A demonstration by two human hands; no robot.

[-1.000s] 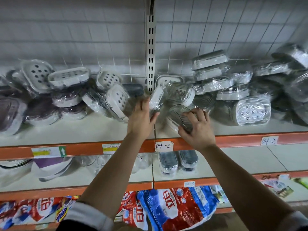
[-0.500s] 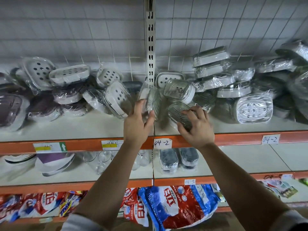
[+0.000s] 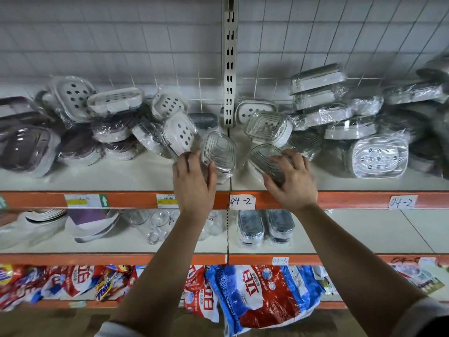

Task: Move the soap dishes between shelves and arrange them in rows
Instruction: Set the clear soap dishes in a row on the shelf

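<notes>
Wrapped soap dishes lie in loose heaps along the upper shelf [image 3: 73,181]. My left hand [image 3: 193,184] grips a clear ribbed soap dish [image 3: 220,152], tilted upright near the shelf's middle seam. My right hand [image 3: 291,181] holds a second clear ribbed soap dish [image 3: 264,155], its fingers curled over the dish's near end. Two grey soap dishes [image 3: 266,226] stand side by side on the shelf below, under my right wrist.
White perforated dishes [image 3: 181,132] and purple ones [image 3: 26,149] pile at the left; grey-and-white dishes [image 3: 349,127] stack at the right. A slotted upright [image 3: 229,69] divides the back wall. Glass cups [image 3: 155,222] and white bowls [image 3: 92,227] sit on the lower shelf; detergent bags [image 3: 255,295] hang beneath.
My left hand has taken hold of a clear dish and drawn it down toward the shelf's front edge. My right hand keeps its grip on the other dish, barely moved.
</notes>
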